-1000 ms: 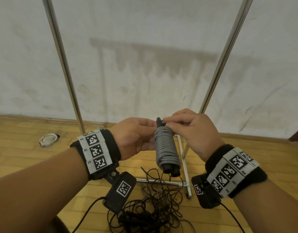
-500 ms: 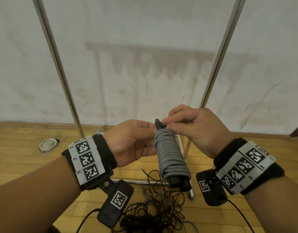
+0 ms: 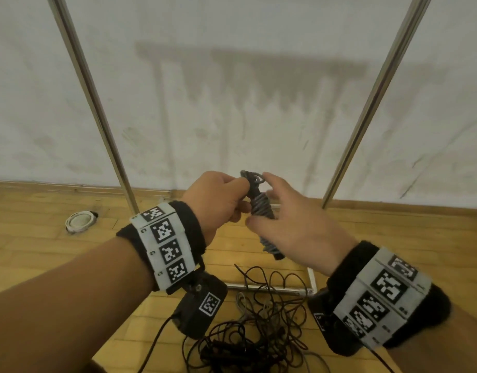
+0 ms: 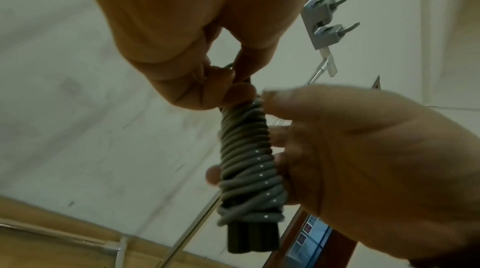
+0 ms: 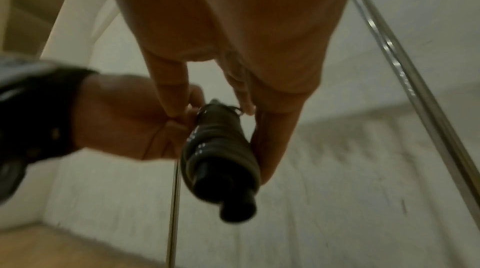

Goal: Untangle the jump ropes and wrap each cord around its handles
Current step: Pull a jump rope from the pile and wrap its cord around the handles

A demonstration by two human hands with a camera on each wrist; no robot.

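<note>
Pinching the top end of the wrapped jump rope (image 3: 259, 208), our left hand (image 3: 216, 199) held the bundle up in front of the wall (image 3: 232, 90), grey cord coiled round black handles. Our right hand (image 3: 293, 224) lay beside it w/ fingers straight, grasping nothing; whether they touched the coils was prob. unclear. A tangled black rope (image 3: 258, 324) lay on the floor (image 3: 30, 254) below.

No readable words, brands or numbers anywhere. Only square black-and-white coded markers on the left wristband (image 3: 166, 244), the right wristband (image 3: 377, 300) and the left wrist camera housing (image 3: 210, 304). Tiny marks beside the wristband markers too small to read. Screen (image 4: 307, 241) contents illegible.
</note>
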